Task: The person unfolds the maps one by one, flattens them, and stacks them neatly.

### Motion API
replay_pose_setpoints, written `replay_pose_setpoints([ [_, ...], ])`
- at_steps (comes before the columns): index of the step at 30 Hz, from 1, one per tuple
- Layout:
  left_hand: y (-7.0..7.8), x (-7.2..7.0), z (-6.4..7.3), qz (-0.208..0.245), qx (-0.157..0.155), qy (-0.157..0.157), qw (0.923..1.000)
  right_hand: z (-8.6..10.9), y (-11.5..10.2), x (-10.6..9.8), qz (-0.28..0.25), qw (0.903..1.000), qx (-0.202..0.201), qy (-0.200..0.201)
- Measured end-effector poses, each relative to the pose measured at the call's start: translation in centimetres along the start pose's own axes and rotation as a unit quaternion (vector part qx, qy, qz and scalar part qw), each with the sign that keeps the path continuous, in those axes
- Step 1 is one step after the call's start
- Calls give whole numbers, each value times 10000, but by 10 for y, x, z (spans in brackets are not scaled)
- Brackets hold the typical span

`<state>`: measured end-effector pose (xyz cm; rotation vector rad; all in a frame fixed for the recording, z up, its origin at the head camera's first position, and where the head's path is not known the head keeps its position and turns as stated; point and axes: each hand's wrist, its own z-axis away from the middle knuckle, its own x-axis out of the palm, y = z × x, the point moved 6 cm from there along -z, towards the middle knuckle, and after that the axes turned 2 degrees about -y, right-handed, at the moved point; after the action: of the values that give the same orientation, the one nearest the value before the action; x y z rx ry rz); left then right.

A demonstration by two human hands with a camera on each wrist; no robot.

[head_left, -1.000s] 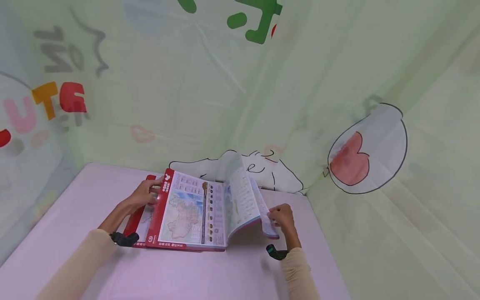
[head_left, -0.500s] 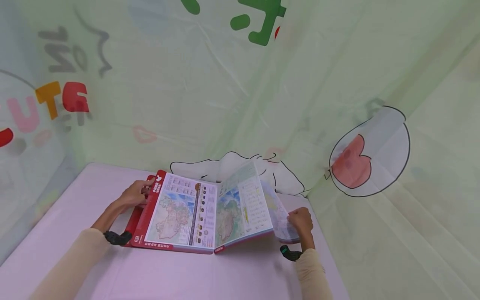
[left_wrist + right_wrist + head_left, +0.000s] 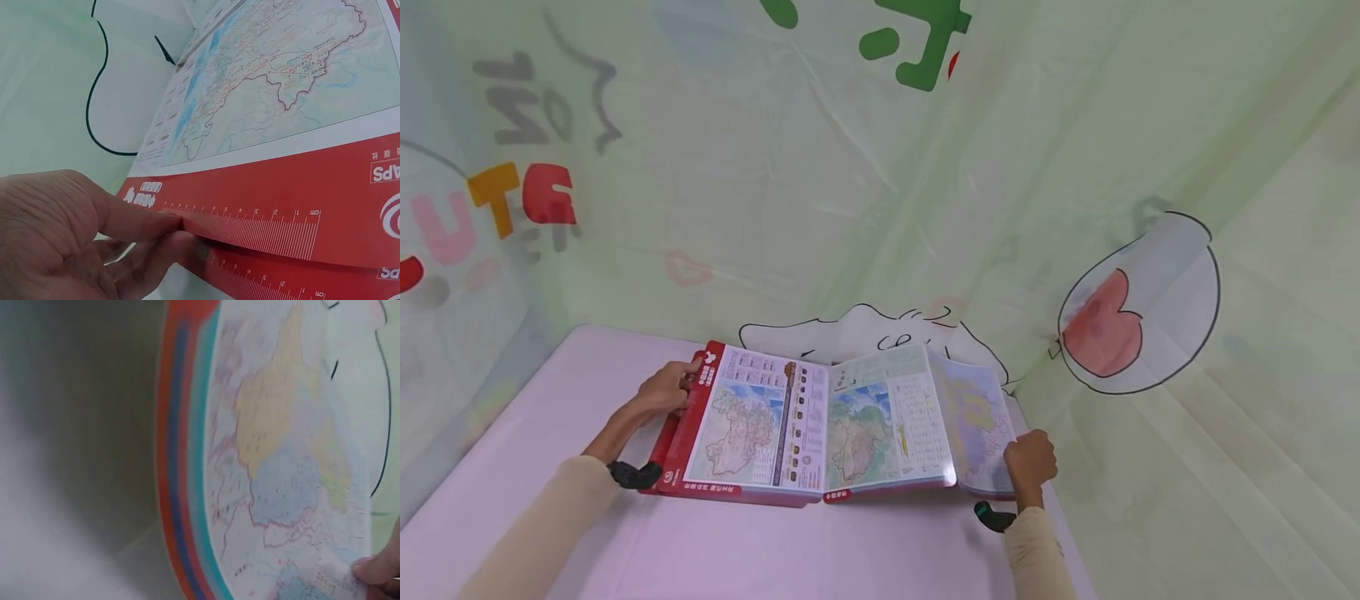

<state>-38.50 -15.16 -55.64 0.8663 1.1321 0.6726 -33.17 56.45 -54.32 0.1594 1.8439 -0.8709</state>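
Observation:
A folding map (image 3: 745, 425) with a red left border lies spread in several panels across the table. My left hand (image 3: 662, 390) pinches its upper left edge; in the left wrist view the thumb lies at the red ruler strip (image 3: 275, 212). A second red ruler strip (image 3: 269, 278) shows just below. My right hand (image 3: 1031, 458) pinches the outer edge of the right panel (image 3: 977, 425), drawn out to the right. The middle panel (image 3: 887, 425) tilts up toward its right fold. In the right wrist view, coloured layered edges (image 3: 181, 456) border the map, and only the thumb and part of a finger show.
The pink-covered table (image 3: 760, 550) ends at the right close to my right hand. A pale green printed curtain (image 3: 737, 208) rises behind and along both sides. Black straps (image 3: 636, 476) sit on both wrists.
My right hand has moved right, drawing the right panel out and opening the folds flatter. My left hand and the red edge have shifted slightly left.

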Motion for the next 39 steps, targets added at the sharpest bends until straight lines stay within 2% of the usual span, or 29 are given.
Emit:
replay_pose_setpoints([
  [3,-2,-1,-3,-60,39,12,10000,28,-21,-26,-17,9994,-102,317],
  [6,-1,-1,-4,-155,34,62,9999,36,-24,-32,140,9986,-91,495],
  [15,7,-3,3,-560,0,427,9975,24,-9,-18,680,9960,-192,552],
  [21,3,-1,-2,-925,-35,601,9939,24,-1,-14,842,9951,5,517],
  [27,5,-2,-3,-1251,118,823,9887,34,10,-8,721,9957,334,481],
  [34,1,-4,-2,-1671,184,1065,9800,40,19,-8,43,9945,506,916],
  [39,-8,-6,-8,-1838,410,1352,9728,40,10,4,124,9942,518,933],
])
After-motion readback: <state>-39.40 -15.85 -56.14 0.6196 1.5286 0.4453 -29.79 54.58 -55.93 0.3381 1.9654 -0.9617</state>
